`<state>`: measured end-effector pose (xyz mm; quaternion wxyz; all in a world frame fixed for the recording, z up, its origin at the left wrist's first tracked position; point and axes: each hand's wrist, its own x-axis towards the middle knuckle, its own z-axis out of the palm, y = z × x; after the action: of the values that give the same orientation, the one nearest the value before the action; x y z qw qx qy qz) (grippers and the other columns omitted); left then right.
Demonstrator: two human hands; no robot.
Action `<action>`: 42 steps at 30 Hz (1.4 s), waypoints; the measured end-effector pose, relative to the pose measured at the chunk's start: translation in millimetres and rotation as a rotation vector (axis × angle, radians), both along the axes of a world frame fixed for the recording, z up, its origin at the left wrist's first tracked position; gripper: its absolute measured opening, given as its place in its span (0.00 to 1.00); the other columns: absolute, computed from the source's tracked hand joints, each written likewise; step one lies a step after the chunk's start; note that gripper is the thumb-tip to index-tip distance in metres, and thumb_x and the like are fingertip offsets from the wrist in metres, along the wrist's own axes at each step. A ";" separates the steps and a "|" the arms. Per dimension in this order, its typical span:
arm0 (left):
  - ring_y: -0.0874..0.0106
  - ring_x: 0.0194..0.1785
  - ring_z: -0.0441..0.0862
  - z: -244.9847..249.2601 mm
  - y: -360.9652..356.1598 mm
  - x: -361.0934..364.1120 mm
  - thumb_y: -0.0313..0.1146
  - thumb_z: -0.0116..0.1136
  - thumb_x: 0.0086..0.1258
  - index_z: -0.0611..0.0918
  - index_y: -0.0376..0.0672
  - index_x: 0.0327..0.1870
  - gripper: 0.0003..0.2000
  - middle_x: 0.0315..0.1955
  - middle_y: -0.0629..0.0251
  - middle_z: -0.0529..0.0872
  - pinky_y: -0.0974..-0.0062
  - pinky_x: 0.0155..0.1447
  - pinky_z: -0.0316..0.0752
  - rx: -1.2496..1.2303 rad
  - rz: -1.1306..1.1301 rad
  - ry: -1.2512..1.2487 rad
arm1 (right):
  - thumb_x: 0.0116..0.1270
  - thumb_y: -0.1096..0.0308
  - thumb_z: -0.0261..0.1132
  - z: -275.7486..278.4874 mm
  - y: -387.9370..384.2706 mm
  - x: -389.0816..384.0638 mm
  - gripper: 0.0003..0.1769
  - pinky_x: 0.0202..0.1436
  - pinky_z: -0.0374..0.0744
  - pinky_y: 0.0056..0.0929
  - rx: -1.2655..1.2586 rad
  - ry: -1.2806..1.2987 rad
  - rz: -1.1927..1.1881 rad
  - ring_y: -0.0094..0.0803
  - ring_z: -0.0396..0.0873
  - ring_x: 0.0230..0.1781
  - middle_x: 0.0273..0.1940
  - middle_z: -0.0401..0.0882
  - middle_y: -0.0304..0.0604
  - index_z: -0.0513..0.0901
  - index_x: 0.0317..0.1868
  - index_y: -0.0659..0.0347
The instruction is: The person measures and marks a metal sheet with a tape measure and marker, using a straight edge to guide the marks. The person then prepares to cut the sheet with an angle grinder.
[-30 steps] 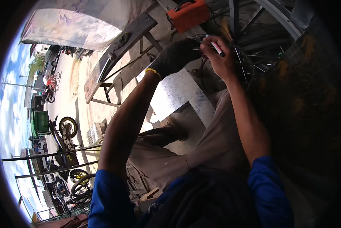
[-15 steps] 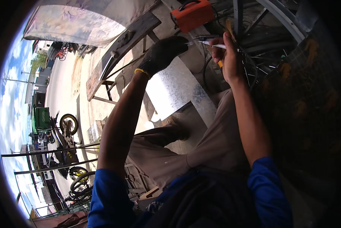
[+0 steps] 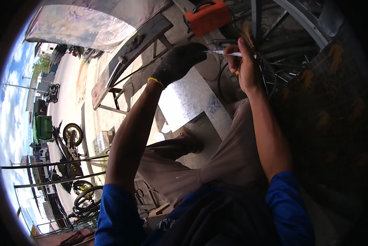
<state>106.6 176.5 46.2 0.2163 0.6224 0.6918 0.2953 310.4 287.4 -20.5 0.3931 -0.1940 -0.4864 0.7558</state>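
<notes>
My left hand (image 3: 180, 61), in a black knit glove with a yellow cuff, is closed at the tip of a slim white pen (image 3: 229, 53). What lies inside the glove's fingers is hidden. My bare right hand (image 3: 246, 65) grips the pen between thumb and fingers, its tip pointing left towards the glove. A bit of yellow shows under the right fingers; I cannot make out what it is. Below both hands lies a shiny metal sheet (image 3: 188, 98), with strong sunlight glaring off its left part.
An orange box-shaped machine (image 3: 207, 18) with a black handle stands beyond my hands. At the left is a wooden bench (image 3: 130, 55). Metal frames (image 3: 304, 22) and cables are at the upper right. Parked motorcycles (image 3: 71, 149) stand by the road.
My gloved left hand has shifted slightly right, closer to my right hand, and now meets the pen's tip. A motorcycle has come into view on the road.
</notes>
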 end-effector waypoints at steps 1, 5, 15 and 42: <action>0.62 0.54 0.89 -1.2 -2.5 -2.2 0.39 0.65 0.77 0.85 0.40 0.60 0.17 0.52 0.55 0.90 0.67 0.59 0.81 0.064 -0.078 0.089 | 0.81 0.32 0.50 0.8 0.0 0.9 0.37 0.31 0.66 0.21 0.006 0.003 0.033 0.17 0.71 0.24 0.22 0.75 0.31 0.87 0.38 0.59; 0.71 0.53 0.88 6.0 -1.1 13.5 0.34 0.65 0.78 0.86 0.39 0.60 0.14 0.52 0.58 0.91 0.71 0.58 0.82 -0.096 0.005 -0.171 | 0.84 0.36 0.48 0.4 -0.8 0.9 0.34 0.23 0.61 0.22 -0.140 0.184 0.146 0.18 0.65 0.17 0.19 0.70 0.32 0.84 0.54 0.60; 0.53 0.47 0.90 21.7 -19.5 53.7 0.30 0.63 0.74 0.86 0.38 0.54 0.11 0.45 0.51 0.90 0.63 0.51 0.83 0.085 -0.083 0.053 | 0.82 0.40 0.48 3.8 -6.6 4.6 0.32 0.32 0.72 0.21 -0.120 0.159 0.262 0.18 0.75 0.32 0.36 0.78 0.33 0.84 0.63 0.57; 0.45 0.44 0.89 -244.7 -236.4 -0.6 0.41 0.69 0.63 0.83 0.35 0.40 0.16 0.35 0.45 0.90 0.52 0.52 0.83 -0.550 0.569 0.162 | 0.85 0.53 0.56 -34.0 20.2 42.7 0.21 0.32 0.74 0.22 0.256 -0.565 0.050 0.18 0.65 0.23 0.26 0.67 0.29 0.82 0.60 0.61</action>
<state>106.0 -59.9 -198.5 0.2293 0.3462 0.9045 0.0974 353.1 307.7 -54.5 0.2447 -0.3333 -0.6723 0.6140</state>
